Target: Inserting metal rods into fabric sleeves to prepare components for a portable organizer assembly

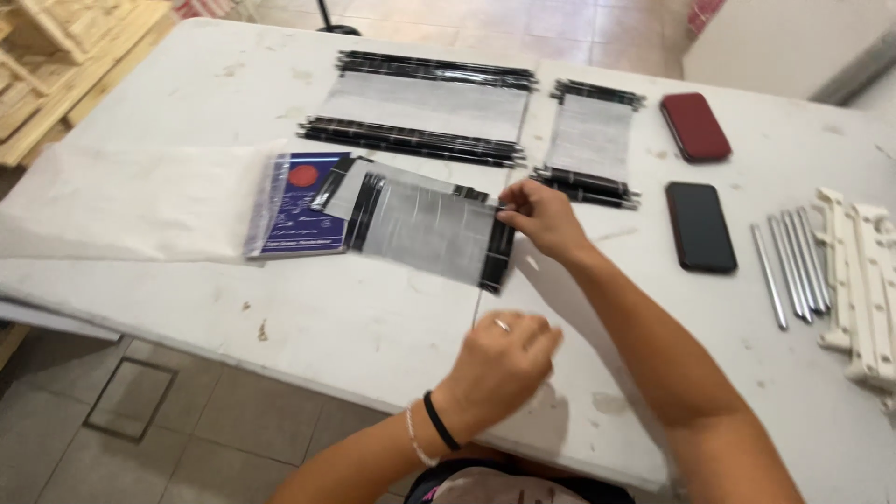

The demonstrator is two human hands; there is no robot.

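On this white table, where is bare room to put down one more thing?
Bare table lies along the near edge, below the blue packet and the mesh sheet that the right hand grips. The far left corner is bare too. The right side is crowded: two phones, metal rods, white plastic frames.

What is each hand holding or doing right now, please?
Left hand: curled shut, apparently pinching a thin rod; not certain.
Right hand: grip closed on the black edge of the grey mesh panel.

One head-worn camera looks steeply down, close over the white table (373, 327), facing its far edge.
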